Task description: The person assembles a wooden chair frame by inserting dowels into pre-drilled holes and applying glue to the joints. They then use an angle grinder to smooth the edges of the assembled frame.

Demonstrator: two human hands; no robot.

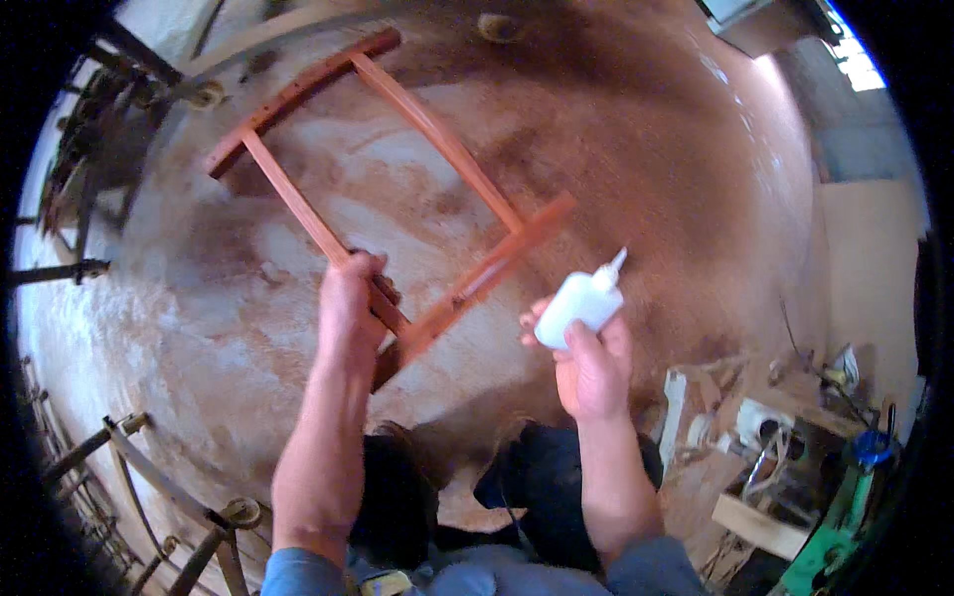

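A reddish-brown wooden frame (437, 132) is held up at a slant in front of me, made of two thick end pieces joined by two slimmer rails. Round the nearer left rail, close to the lower end piece, my left hand (350, 288) is closed. In my right hand (591, 368) is a white squeeze bottle (576, 310) with a narrow pointed nozzle tilted up and to the right. Thumb and fingers wrap the bottle's body. The nozzle is apart from the frame, to the right of its lower end piece.
Metal-legged racks or stands (189, 556) line the left side. At lower right lie wood offcuts (760, 526) and a green tool or machine part (825, 556) with a blue knob. A pale board (874, 288) leans at the right wall. A small round object (500, 27) sits on the dusty floor.
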